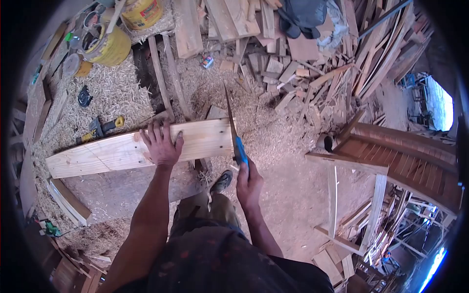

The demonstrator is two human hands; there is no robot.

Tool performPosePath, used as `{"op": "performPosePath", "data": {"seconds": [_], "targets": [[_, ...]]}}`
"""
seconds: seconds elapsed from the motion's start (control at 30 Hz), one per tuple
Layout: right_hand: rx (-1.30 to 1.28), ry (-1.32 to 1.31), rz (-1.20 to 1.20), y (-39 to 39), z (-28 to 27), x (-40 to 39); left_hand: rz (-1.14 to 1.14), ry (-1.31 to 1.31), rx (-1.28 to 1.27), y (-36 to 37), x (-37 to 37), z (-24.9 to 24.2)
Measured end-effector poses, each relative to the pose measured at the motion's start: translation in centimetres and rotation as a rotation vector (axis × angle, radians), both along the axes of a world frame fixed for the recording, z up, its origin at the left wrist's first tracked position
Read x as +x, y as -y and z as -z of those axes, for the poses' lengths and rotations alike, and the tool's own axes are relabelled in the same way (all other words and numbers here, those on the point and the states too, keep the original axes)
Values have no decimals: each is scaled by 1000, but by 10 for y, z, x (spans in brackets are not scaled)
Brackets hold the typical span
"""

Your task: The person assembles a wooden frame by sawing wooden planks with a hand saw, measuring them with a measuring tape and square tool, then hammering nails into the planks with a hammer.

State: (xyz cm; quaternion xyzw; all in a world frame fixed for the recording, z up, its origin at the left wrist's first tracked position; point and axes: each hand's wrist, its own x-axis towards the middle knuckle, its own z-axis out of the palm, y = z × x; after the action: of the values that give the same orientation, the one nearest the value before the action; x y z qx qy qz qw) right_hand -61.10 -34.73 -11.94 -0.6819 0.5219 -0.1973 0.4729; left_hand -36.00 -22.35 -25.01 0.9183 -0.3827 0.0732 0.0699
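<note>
My left hand (160, 143) presses flat, fingers spread, on a long pale wooden plank (107, 152) that lies across a low work surface. My right hand (249, 184) grips the blue handle of a hand saw (233, 131). The saw blade stands on edge at the plank's right end and points away from me. My foot in a shoe (222, 181) rests just below the plank's right end, near the saw handle.
Sawdust and shavings cover the ground. Yellow buckets (115, 45) and a yellow-black power tool (100, 128) sit at the upper left. A heap of offcuts (312, 63) lies at the top right, slatted wooden frames (405, 161) on the right.
</note>
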Motion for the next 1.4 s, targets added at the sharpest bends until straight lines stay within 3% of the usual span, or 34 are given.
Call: {"op": "performPosePath", "data": {"seconds": [0.13, 0.23, 0.3, 0.4, 0.5, 0.63, 0.73, 0.8, 0.87, 0.97, 1.03, 1.07, 1.2, 1.3, 1.4], "targets": [[29, 4, 26, 11, 0, 12, -18, -22, -3, 2, 2, -6], [-33, -49, 1, -18, -36, -25, -14, -23, -9, -1, -1, -4], [158, -125, 55, -54, -65, -72, -19, -38, -7, -1, -1, -5], [147, -58, 104, -73, -83, -85, 5, -60, -8, 0, 1, -8], [44, -173, 40, -28, -13, -43, 4, -103, -22, 3, 1, -14], [-7, -51, -62, 63, 41, 54, 25, -78, -65, 2, 0, -14], [-16, -115, -45, 41, 11, 38, 18, -73, -70, 5, 3, -15], [18, -124, -19, 1, -22, -14, 1, -63, -84, 2, -2, -13], [214, -266, 56, -45, -61, -66, 6, -74, -91, 2, -2, -14], [132, -195, 28, -61, -82, -80, 10, -82, -90, -1, -1, -11], [142, -228, 13, -38, -66, -48, 10, -100, -84, 1, 1, -10], [62, -243, 34, -22, -30, -27, 9, -102, -57, 1, 1, -11], [-45, -10, -23, 55, 39, 54, 31, -79, -94, 0, 1, -9], [23, -125, -17, 30, -6, 23, 17, -61, -61, 0, -1, -10], [184, -143, 83, -36, -60, -62, -5, -67, -70, 2, -3, -14]]}}
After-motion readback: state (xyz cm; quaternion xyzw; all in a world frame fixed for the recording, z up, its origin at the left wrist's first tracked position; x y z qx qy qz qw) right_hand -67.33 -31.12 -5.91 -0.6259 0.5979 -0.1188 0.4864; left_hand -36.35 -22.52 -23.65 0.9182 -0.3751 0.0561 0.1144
